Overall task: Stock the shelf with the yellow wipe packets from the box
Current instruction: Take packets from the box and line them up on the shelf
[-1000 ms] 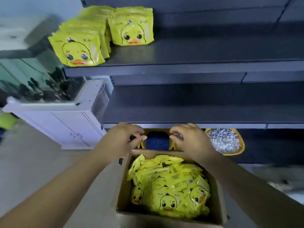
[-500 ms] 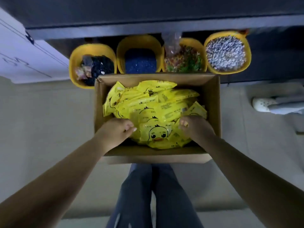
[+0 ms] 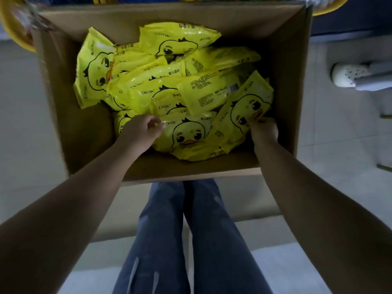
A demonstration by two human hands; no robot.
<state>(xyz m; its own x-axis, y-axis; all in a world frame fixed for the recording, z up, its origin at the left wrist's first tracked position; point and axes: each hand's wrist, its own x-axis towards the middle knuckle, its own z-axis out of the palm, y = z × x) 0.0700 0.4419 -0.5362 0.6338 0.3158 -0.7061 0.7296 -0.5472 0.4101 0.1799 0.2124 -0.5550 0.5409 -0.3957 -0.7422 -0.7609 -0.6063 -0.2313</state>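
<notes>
An open cardboard box (image 3: 282,85) on the floor holds a heap of several yellow wipe packets with a duck face. My left hand (image 3: 141,131) reaches into the box and pinches the left edge of a front packet (image 3: 186,134) lying face up. My right hand (image 3: 264,129) grips the lower edge of a tilted packet (image 3: 246,109) at the box's right side. The shelf is out of view.
Yellow tubs (image 3: 12,28) stand behind the box at the top edge. Another person's white shoe (image 3: 347,76) is on the floor to the right. My legs in blue jeans (image 3: 191,240) stand just in front of the box.
My head dropped from the shelf to the box. Both hands went down from above the box's far rim into the packets, and each now holds one.
</notes>
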